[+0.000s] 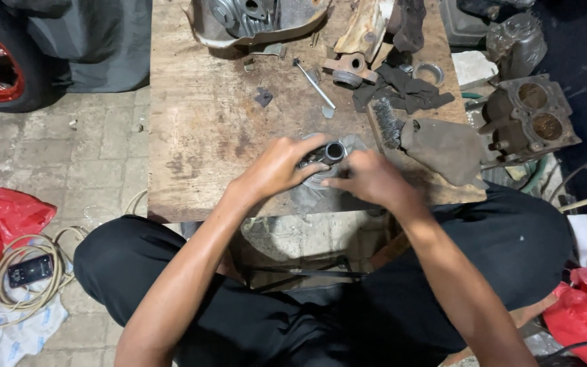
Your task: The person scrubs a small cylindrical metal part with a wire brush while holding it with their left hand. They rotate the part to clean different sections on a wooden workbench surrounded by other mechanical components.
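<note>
A short dark metal tube (333, 151) with an open round mouth lies over a grey finned part (321, 182) on the wooden desk (198, 129). The left hand (281, 166) has its grip closed around the tube; the right hand (371, 178) pinches the tube's side.

On the worn wooden board (198, 129), the short metal tube (333, 151) sits between the left hand (281, 167) and right hand (369, 178). The wire brush (388, 124) lies right, the steel rod (314, 83) behind, the twin-bore engine block (530, 117) far right.

Wooden bench (198, 122) with wire brush (387, 122)
</note>
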